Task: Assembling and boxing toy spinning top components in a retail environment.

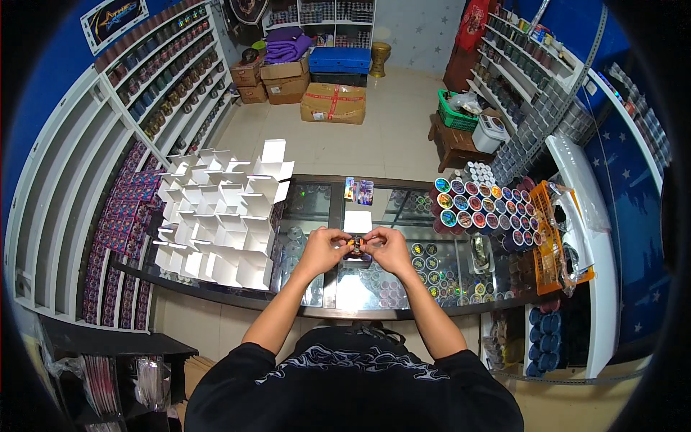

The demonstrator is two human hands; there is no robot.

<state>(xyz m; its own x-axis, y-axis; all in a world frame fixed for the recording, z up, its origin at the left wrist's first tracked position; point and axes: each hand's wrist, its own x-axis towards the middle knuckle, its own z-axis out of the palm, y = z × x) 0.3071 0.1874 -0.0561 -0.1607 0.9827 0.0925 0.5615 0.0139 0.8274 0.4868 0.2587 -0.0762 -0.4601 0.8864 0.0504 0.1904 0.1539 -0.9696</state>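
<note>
Two hands meet over the middle of the glass desk [327, 299], and the fingers [344, 243] of both are pinched shut on one small dark round thing [356, 245] with a yellowish spot, too tiny to name more closely. The left hand [324, 247] grips it from one side, the right hand [389, 247] from the other, thumbs on top, as if to steady it while it is turned or pressed together. It hovers just above the desk, right in front of a small open white box [358, 221], which sits close enough to take it. To the left lies a wide cluster of folded white boxes [219, 216], flaps up, open and within easy reach. To the right stand rows of round tins with colourful lids [479, 205], packed tightly side by side, next to an orange basket [547, 237] at the desk's end.
</note>
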